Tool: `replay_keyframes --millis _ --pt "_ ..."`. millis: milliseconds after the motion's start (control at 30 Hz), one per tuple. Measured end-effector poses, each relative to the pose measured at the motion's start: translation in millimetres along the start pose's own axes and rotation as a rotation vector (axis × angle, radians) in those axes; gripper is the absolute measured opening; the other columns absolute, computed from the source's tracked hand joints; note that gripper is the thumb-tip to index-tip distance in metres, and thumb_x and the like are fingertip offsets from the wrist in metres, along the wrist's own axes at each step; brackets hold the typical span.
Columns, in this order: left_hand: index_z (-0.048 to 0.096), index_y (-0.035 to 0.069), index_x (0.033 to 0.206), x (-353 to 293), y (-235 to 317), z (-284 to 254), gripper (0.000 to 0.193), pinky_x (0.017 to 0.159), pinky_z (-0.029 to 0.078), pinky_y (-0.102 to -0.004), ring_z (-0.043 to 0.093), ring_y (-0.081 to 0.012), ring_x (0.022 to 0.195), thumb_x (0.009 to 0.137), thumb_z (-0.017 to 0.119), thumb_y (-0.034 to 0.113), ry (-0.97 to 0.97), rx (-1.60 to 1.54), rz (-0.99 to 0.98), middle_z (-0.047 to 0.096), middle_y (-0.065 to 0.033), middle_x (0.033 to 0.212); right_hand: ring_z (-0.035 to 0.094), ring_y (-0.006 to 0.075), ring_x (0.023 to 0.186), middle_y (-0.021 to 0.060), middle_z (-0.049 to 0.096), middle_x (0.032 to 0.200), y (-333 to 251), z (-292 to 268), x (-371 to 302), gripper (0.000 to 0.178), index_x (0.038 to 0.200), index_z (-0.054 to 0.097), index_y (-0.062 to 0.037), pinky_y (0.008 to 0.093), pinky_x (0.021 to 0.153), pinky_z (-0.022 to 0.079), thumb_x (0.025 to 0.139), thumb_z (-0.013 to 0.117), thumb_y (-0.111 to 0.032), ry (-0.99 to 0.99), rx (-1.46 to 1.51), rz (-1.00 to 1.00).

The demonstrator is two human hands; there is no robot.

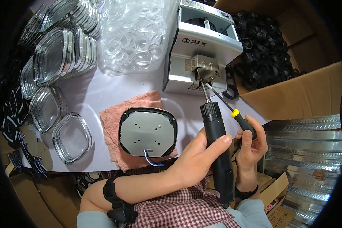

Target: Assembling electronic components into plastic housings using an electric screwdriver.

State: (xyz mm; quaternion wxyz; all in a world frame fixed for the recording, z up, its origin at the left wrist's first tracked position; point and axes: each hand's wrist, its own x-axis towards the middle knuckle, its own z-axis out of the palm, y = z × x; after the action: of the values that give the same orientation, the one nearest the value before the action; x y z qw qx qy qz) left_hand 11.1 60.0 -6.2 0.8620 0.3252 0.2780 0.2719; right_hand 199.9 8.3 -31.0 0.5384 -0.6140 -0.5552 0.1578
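Note:
My left hand (190, 161) is wrapped round a black electric screwdriver (221, 161), its bit pointing away from me. The bit's tip meets the metal pick-up spot of a silver screw feeder (201, 57). In my right hand (252, 150) is a black-and-yellow hand screwdriver (244, 123), pinched by its handle. Its shaft slants up to the same spot, beside the bit. Whether a screw sits there is too small to tell. Left of my hands, a rounded square lamp base (148, 133) with a grey metal plate and blue and white wires lies on a pink cloth (112, 142).
Stacks of clear lens covers (51, 57) stand at the left, with a single clear cover (72, 138) nearer me. A plastic bag (135, 36) of clear parts lies behind. At the right are a cardboard box (304, 91) of black parts and stacked metal strips (307, 148).

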Motion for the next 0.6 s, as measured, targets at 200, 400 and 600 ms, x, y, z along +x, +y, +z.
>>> replay_keyframes --millis 200,400,600 --pt "0.047 0.003 0.128 -0.1 2.0 4.1 0.043 0.083 0.043 -0.0248 0.048 -0.0075 0.096 0.102 0.052 0.037 -0.017 -0.009 0.044 0.052 -0.0008 0.103 0.062 0.0098 0.075 0.0123 0.065 0.112 -0.5 -0.1 0.1 0.033 0.121 0.062 0.0049 0.0209 0.065 0.052 0.097 0.064 -0.017 -0.002 -0.005 0.002" --pt "0.049 0.003 0.122 -3.5 2.2 2.3 0.039 0.079 0.044 -0.0239 0.049 -0.0069 0.092 0.102 0.052 0.037 0.015 -0.027 0.03 0.052 -0.0002 0.099 0.062 0.0097 0.074 0.0124 0.065 0.111 -1.3 -0.2 0.1 0.033 0.121 0.062 0.005 0.0208 0.064 0.052 0.097 0.063 -0.017 -0.002 -0.014 0.006" --pt "0.049 0.004 0.119 -0.8 0.7 -0.7 0.038 0.077 0.044 -0.0229 0.051 -0.0064 0.088 0.102 0.053 0.038 -0.008 -0.005 -0.02 0.052 0.0002 0.097 0.063 0.0099 0.074 0.0126 0.065 0.11 -2.2 0.0 -0.1 0.032 0.12 0.062 0.0049 0.0208 0.064 0.052 0.097 0.063 -0.017 -0.001 -0.011 0.003"
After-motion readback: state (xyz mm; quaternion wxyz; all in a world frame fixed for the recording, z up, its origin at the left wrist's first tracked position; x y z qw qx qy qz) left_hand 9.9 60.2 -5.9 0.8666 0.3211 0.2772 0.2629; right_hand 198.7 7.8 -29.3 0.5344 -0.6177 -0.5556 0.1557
